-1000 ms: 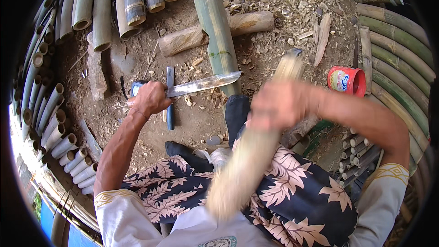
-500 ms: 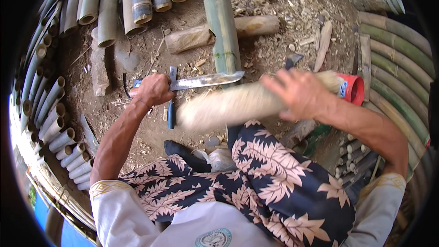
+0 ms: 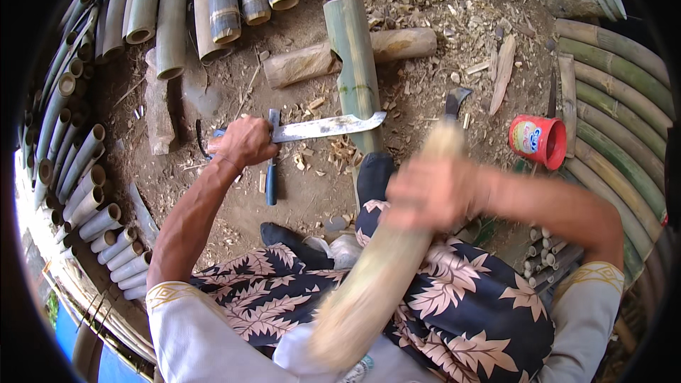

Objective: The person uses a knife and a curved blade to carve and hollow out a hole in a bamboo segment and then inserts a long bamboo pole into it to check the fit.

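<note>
My left hand (image 3: 245, 142) is wrapped round the handle of a machete (image 3: 323, 128). Its blade points right and its tip overlaps the lower part of a green bamboo tube (image 3: 355, 64), which has a notch cut in its side. The tube rests across a short log (image 3: 301, 64). My right hand (image 3: 436, 188), smeared by motion, is closed on a thick pale wooden club (image 3: 379, 276), whose wide end hangs over my lap. Under the machete lies a blue-handled tool (image 3: 272, 181), partly hidden by the blade.
A red plastic container (image 3: 538, 140) stands at right, near a dark blade (image 3: 455, 101) on the ground. Bamboo poles (image 3: 613, 106) are stacked along the right, and cut tubes (image 3: 92, 184) line the left. Wood chips litter the dirt. My foot (image 3: 374, 179) is by the tube's near end.
The club in my right hand has swung from nearly level to steeply slanted, its wide end dropping toward my lap. The red container, partly covered before, now shows whole.
</note>
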Demonstrator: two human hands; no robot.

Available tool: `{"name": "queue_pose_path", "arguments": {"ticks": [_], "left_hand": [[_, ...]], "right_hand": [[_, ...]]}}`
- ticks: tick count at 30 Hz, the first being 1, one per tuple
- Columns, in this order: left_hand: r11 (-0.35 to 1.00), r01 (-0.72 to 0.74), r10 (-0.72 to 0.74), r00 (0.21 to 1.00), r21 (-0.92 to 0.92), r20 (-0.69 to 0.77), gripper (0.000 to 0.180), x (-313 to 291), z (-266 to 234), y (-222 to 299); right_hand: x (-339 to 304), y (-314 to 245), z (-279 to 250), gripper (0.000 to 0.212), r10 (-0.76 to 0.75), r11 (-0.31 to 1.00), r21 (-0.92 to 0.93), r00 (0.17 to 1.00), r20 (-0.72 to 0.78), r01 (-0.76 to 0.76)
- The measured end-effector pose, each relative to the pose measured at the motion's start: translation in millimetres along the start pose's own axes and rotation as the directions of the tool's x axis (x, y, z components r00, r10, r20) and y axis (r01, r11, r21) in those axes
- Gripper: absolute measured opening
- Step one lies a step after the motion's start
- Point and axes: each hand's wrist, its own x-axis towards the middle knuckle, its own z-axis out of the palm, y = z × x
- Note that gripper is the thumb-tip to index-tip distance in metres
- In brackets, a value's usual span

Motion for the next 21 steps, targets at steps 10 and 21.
{"name": "queue_pose_path", "arguments": {"ticks": [10, 21], "left_hand": [[0.999, -0.031, 0.032, 0.999, -0.008, 0.028, 0.025, 10, -10, 2], [1.000, -0.015, 0.015, 1.000, 0.019, 0.007, 0.024, 15, -8, 3]], "right_hand": [[-1, -7, -5, 0.042, 0.062, 0.998, 0.017, 0.998, 0.010, -0.062], [-26, 3, -12, 0.062, 0.229, 0.972, -0.085, 0.968, 0.105, -0.220]]}}
